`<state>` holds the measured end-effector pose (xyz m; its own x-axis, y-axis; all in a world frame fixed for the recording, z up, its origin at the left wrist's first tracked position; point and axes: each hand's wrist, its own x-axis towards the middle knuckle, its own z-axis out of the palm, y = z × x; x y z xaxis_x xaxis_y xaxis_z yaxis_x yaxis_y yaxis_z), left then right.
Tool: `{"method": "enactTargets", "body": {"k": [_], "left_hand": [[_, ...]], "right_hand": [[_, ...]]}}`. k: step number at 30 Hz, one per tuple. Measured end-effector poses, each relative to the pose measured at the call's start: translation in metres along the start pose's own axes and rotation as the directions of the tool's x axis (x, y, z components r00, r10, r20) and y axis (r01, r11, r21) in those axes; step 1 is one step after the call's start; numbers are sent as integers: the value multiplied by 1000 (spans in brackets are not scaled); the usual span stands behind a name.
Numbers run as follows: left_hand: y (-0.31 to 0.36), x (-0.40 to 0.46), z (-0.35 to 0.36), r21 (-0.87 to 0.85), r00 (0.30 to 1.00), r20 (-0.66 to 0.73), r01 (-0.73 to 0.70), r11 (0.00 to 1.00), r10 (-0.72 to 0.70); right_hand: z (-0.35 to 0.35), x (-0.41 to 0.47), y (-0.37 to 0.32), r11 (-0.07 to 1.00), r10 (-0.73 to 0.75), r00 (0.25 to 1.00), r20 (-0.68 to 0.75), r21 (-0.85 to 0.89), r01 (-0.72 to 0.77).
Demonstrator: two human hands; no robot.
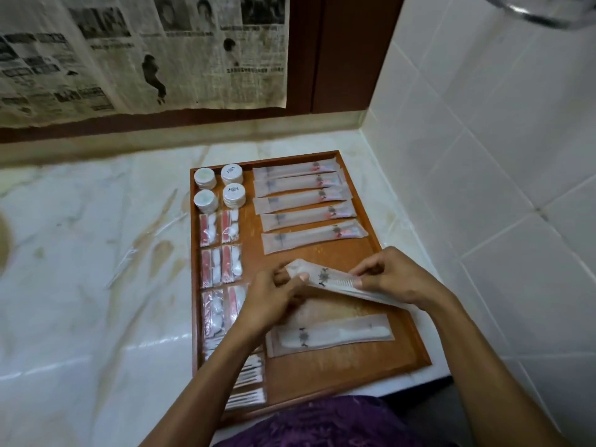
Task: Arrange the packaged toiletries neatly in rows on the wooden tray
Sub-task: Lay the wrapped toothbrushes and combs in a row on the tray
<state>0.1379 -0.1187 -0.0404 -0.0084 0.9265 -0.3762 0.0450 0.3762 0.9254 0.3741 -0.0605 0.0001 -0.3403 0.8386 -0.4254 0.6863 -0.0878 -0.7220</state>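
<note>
— What are the hands doing in the head view?

— Both are holding one comb packet (pixel 325 279) above the middle of the tray (pixel 403 321). The left hand (pixel 274 296) is pinching its left end, fingers curled round it. The right hand (pixel 385 279) is pinching the right part, fingertips closed on the wrapper. The packet is lying tilted, its left end higher in the picture, and it is off the wood.

— And what is lying on the tray?

— Five long packets (pixel 309 209) are sitting in a row down the far right side, one beside the next, slightly skewed. Four round white packs (pixel 219 188) are standing in a square at the far left corner. Below them, clear packets with red and white contents (pixel 221 246) are running in pairs down the left edge. Nearest the person, packets of cotton swabs (pixel 248 382) are stacked at the left, partly hidden by the left forearm.

— Anything under the hands?

— Another comb packet (pixel 330 333) is lying flat just below them, near the right rim.

— Where is the tray sitting?

— On a marble counter (pixel 96 269), in the corner beside a tiled wall (pixel 500 156). Newspaper (pixel 142 53) is hanging behind.
</note>
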Motion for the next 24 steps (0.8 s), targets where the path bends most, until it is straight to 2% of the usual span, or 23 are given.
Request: {"method": "enactTargets", "body": {"k": [3,6,9,11,13,15,19,22,24], "left_hand": [[2,-4,-4,-208,995,-49,80,975,-92],[1,-7,-14,-408,973,-94,156,899,-212],[3,-10,-28,-514,957,-120,168,841,-264],[4,-12,-35,-560,959,-107,160,813,-262],[6,-14,-37,-592,961,-88,160,790,-261],[9,-14,-35,-619,961,-77,163,769,-266],[13,-14,-30,-674,954,-85,157,722,-286],[15,-13,-30,-680,956,-69,164,714,-285],[15,-13,-31,-673,959,-81,149,724,-272]], "right_hand": [[6,7,-7,999,-27,999,37,41,26],[-2,11,-7,990,7,999,38,138,-13],[-16,10,1,981,40,998,46,186,-48],[-19,9,6,950,45,999,-18,311,-37],[-16,9,7,851,60,991,-116,525,10],[-10,10,7,690,109,977,-183,721,58],[2,14,6,426,224,947,-231,897,118],[8,15,9,355,257,939,-227,926,127],[10,14,10,374,249,943,-222,920,117]]}}
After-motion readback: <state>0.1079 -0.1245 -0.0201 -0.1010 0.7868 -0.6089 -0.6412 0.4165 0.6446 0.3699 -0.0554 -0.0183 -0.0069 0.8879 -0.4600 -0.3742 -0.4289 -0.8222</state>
